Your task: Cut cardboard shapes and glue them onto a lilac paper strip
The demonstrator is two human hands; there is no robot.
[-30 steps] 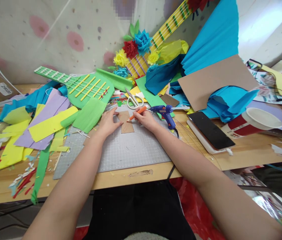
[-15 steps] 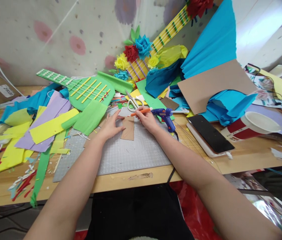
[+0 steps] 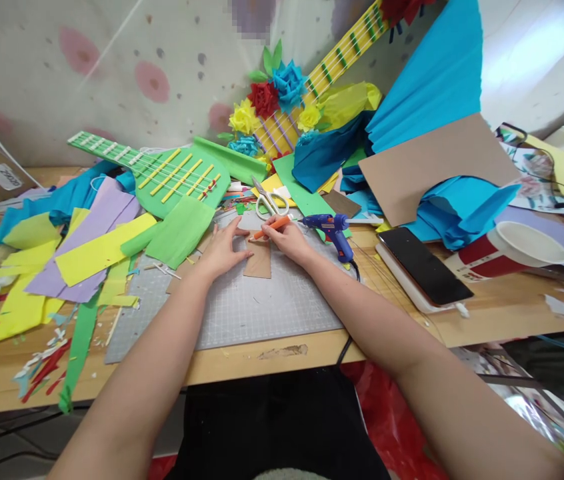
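Observation:
My right hand (image 3: 288,240) grips an orange pen (image 3: 273,227), its tip pointing down and left at a small brown cardboard piece (image 3: 259,261). The cardboard lies on a grey cutting mat (image 3: 267,310). At the cardboard's left side rests my left hand (image 3: 223,252), fingers spread, the thumb touching its edge. White-handled scissors (image 3: 271,203) lie just behind the hands. To the right of my right hand is a blue glue gun (image 3: 331,230) on its side.
A green paper guitar (image 3: 182,177) and coloured paper strips (image 3: 105,257) cover the left. On the right are a phone (image 3: 425,267) and a paper cup (image 3: 509,250). A yellow guitar with paper flowers (image 3: 287,87) leans at the back, near blue crepe paper (image 3: 432,87).
My right hand has turned the pen steeper, its tip now lower over the cardboard. My left hand stays in place. The view has shifted slightly.

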